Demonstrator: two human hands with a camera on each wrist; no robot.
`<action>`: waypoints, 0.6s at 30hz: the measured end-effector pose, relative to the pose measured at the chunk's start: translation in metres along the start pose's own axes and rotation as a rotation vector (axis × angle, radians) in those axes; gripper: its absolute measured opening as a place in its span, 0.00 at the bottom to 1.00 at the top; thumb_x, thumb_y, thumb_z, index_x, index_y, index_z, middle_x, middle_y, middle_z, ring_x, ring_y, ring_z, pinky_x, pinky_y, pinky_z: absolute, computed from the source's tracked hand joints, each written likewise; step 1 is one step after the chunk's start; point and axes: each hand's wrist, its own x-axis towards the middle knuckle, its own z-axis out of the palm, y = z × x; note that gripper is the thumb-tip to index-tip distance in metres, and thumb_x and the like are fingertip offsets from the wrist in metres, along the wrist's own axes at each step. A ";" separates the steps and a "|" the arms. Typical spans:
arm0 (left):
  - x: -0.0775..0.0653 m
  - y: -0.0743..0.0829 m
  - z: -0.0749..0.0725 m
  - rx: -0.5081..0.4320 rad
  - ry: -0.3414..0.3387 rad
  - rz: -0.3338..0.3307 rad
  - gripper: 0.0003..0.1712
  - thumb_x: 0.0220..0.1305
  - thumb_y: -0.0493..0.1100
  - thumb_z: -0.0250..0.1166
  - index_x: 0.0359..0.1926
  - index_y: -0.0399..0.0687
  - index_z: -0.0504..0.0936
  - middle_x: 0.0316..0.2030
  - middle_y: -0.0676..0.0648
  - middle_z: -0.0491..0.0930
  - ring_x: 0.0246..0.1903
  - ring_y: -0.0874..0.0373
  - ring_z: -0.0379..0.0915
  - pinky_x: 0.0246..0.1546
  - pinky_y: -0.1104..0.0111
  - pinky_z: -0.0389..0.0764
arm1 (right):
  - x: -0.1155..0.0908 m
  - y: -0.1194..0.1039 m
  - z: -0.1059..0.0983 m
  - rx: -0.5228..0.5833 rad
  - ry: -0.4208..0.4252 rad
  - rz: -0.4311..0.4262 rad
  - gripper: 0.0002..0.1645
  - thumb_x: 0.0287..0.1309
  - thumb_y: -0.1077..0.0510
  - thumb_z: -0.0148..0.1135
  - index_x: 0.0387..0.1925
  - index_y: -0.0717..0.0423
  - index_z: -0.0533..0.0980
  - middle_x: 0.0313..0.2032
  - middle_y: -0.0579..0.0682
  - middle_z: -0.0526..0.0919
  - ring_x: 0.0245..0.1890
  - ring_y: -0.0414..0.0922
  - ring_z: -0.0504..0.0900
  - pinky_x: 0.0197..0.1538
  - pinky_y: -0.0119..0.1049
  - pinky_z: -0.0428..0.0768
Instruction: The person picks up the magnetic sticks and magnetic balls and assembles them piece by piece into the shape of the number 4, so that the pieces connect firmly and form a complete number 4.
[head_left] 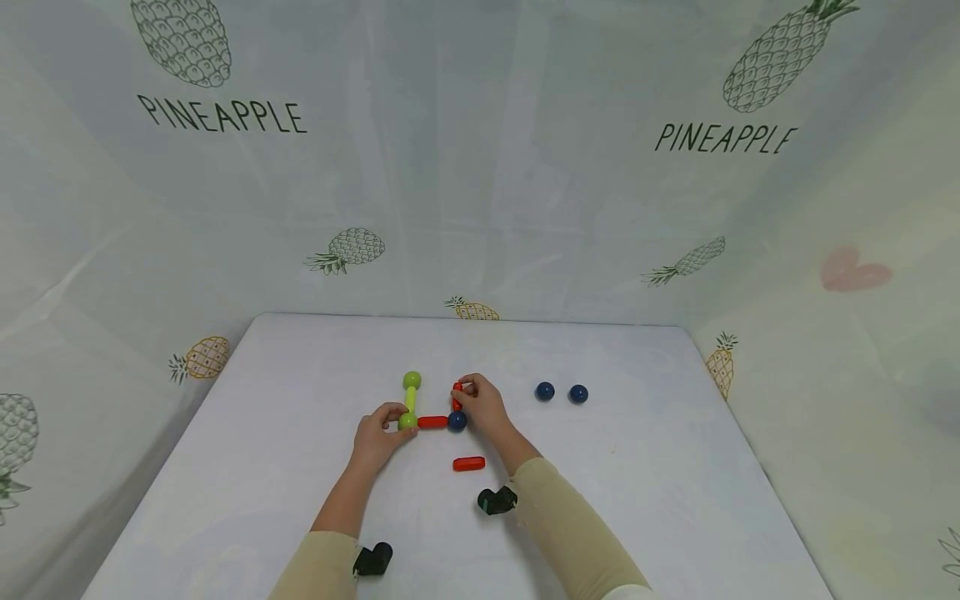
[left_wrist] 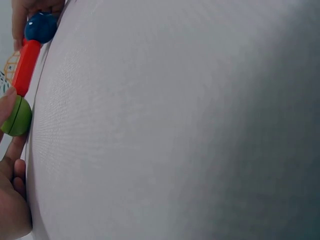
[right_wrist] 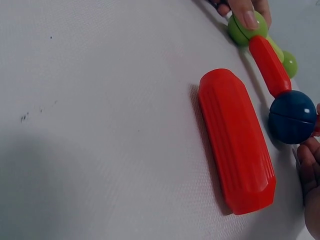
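My left hand pinches a green ball between thumb and fingers. From that ball a yellow-green rod runs away from me to another green ball. A red rod links the held ball to a dark blue ball on its right. With thumb and fingers my right hand grips a second red rod, which stands at the far side of the blue ball. In the right wrist view, the blue ball partly hides that rod.
A loose red rod lies nearer me, below the joined pieces. Two dark blue balls, one beside the other, sit right of my right hand on the white table. Pineapple-printed cloth hangs behind and at both sides.
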 end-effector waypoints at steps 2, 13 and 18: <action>0.000 0.000 0.000 0.002 0.001 0.000 0.22 0.53 0.41 0.74 0.50 0.46 0.80 0.43 0.47 0.82 0.47 0.47 0.66 0.47 0.55 0.69 | 0.000 0.001 0.000 -0.007 0.000 -0.002 0.18 0.62 0.56 0.65 0.51 0.58 0.75 0.33 0.48 0.77 0.32 0.43 0.74 0.34 0.33 0.74; 0.000 -0.001 0.001 -0.001 0.004 0.003 0.23 0.53 0.41 0.74 0.50 0.46 0.79 0.45 0.45 0.82 0.48 0.47 0.66 0.49 0.55 0.69 | -0.004 0.001 -0.007 -0.013 0.031 -0.009 0.17 0.63 0.55 0.64 0.50 0.58 0.76 0.34 0.49 0.78 0.32 0.44 0.75 0.35 0.34 0.75; 0.000 -0.001 0.001 0.002 0.010 -0.001 0.23 0.53 0.41 0.75 0.51 0.46 0.79 0.45 0.45 0.82 0.47 0.47 0.66 0.49 0.54 0.69 | -0.008 -0.001 -0.012 -0.041 0.046 -0.010 0.17 0.63 0.55 0.64 0.51 0.58 0.76 0.34 0.49 0.78 0.33 0.45 0.75 0.35 0.35 0.76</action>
